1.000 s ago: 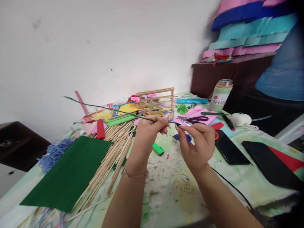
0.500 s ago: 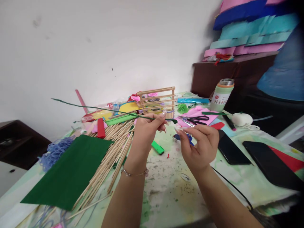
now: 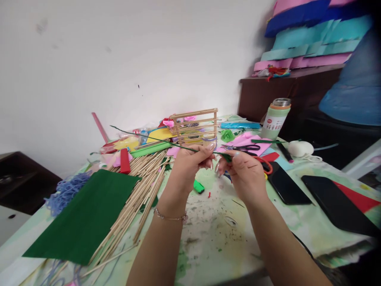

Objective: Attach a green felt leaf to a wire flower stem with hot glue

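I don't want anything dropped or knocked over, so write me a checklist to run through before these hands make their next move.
1. Left hand holding the thin green stem: ok, pinched between thumb and fingers.
2. Right hand on the stem's near end: ok, thumb and fingers closed at its dark green tip; how firmly, cannot tell.
3. Far end clear of the clutter behind: cannot tell; it overlaps the pile in this view.
4. Black-handled scissors closed: cannot tell; the right hand covers part of that area.
5. Bottle capped: not ok, its metal neck appears open.
6. Bottle upright: ok.
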`<state>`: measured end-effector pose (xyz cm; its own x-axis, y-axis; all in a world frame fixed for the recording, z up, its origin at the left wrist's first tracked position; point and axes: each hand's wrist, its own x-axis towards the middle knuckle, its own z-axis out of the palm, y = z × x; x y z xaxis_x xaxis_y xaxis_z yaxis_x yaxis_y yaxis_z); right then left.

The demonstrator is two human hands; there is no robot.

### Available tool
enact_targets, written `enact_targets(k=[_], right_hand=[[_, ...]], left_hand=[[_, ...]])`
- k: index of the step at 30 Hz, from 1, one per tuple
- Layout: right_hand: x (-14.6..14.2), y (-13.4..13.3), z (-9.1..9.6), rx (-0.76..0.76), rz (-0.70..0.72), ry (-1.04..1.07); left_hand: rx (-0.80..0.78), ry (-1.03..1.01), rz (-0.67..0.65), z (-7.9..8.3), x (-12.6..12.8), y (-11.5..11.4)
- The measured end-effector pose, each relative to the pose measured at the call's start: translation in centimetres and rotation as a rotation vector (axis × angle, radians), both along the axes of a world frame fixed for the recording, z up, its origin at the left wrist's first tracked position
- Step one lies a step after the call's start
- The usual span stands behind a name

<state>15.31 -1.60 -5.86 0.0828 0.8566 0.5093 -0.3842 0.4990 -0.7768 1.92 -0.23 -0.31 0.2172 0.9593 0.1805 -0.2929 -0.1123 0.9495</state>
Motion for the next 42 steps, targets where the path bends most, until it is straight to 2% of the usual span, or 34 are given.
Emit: enact_targets(k=[5,13,20,25,27,29,35,40,42], right_hand=[[0.0,-0.2,-0.1,-0.024,-0.140,-0.013],[0.3,-0.4,0.4,-0.123,-0.039,-0.062],[1.1,-0.8,0.9,-0.228,0.205,-0.064],[1.4,-0.5,1.4,-0.290,0.459,0.030],[1.4,-0.4,1.4,-0.315,0.496,0.064],[1.3,-0.3,1.4,-0.329,0.465,0.078],[1.1,-0.5,0.9,-0.344,0.173,-0.044],[1.3,-0.4,0.8,-0.198,0.176,-0.128],[1.7,-0.2,0.5,-0.126,0.069,-0.189]], left_hand=[[-0.001,-0.008,-0.001,0.0,0.2,-0.1],[0.003,0.029,0.022,-0.1,0.2,0.0],[0.083,0.115,0.049,-0.2,0.2,0.0],[0.177,0.171,0.059,-0.2,0.3,-0.2],[0.219,0.198,0.092,-0.3,0.4,-0.1],[0.253,0.246,0.133,-0.5,0.5,-0.1],[0.342,0.370,0.202,-0.9,0.6,-0.3],[0.296,0.294,0.199,-0.6,0.3,-0.2],[0.248,0.231,0.196,-0.5,0.1,0.0]])
